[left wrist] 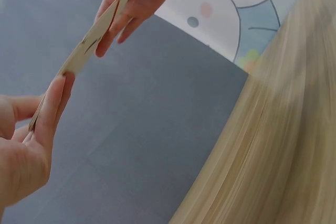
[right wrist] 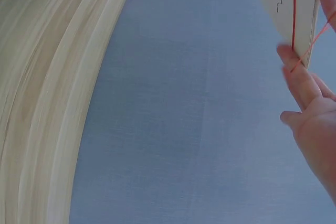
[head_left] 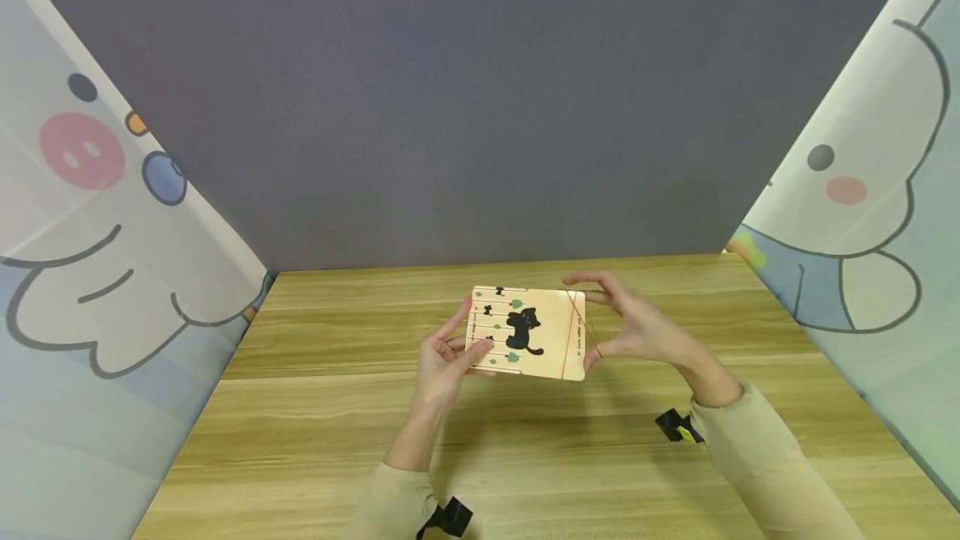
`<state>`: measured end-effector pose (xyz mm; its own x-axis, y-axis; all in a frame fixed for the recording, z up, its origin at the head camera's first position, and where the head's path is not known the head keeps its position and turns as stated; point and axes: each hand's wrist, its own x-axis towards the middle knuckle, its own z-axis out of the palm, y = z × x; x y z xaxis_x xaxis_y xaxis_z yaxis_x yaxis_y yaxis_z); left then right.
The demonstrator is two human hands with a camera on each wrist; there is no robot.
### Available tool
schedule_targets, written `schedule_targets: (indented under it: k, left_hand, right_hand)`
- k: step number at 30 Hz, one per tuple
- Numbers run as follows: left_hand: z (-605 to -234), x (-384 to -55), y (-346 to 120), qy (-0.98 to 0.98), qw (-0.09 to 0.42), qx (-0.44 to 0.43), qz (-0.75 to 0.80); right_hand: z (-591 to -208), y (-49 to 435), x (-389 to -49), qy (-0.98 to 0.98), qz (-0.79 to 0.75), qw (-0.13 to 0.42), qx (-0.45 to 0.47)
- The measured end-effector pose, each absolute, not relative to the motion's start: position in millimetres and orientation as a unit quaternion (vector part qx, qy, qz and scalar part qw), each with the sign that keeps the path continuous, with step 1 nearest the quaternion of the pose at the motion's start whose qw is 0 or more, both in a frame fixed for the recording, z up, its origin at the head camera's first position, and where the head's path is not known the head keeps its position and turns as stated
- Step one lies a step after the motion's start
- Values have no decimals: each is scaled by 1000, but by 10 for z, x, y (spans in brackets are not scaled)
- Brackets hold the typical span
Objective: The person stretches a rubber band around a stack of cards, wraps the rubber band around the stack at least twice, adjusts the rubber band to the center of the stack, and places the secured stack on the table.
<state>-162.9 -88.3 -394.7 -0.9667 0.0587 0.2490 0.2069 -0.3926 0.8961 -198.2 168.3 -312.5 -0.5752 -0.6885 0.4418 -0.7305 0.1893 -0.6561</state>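
A thin cream notebook (head_left: 551,332) with a black cat printed on it is held in the air above the table. My left hand (head_left: 441,365) grips its left end, thumb on the printed face and fingers behind. A thin red elastic band (head_left: 566,348) runs across the notebook near its right end. My right hand (head_left: 637,327) is around that end, with part of the band stretched out to its thumb and fingers. In the right wrist view, the red band (right wrist: 294,14) crosses the notebook (right wrist: 304,30) and is pulled away from its edge by the right hand (right wrist: 317,116).
Below the hands lies a wood-grain table (head_left: 322,440). A grey panel (head_left: 480,107) stands behind it, with cartoon-printed curtains (head_left: 97,273) at both sides. Black straps (head_left: 453,517) show at the sleeves.
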Motion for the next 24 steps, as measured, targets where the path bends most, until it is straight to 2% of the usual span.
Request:
schedule_targets:
  k: [7, 10, 14, 24]
  left_hand:
    - [-3934, -1605, -833, -514, 96, -85, -848]
    - [-3902, -1610, -864, -489, 111, -64, -863]
    - [-3877, -1614, -903, -484, 116, -52, -866]
    - [-3905, -1617, -888, -493, 132, -46, -859]
  right_hand:
    - [-3139, 1675, -2038, -752, 452, 67, 475]
    - [-3249, 1727, -2067, -752, 461, 50, 468]
    - [-3401, 1815, -2111, -736, 505, 57, 448]
    - [-3208, 1548, -1869, -761, 462, 195, 412]
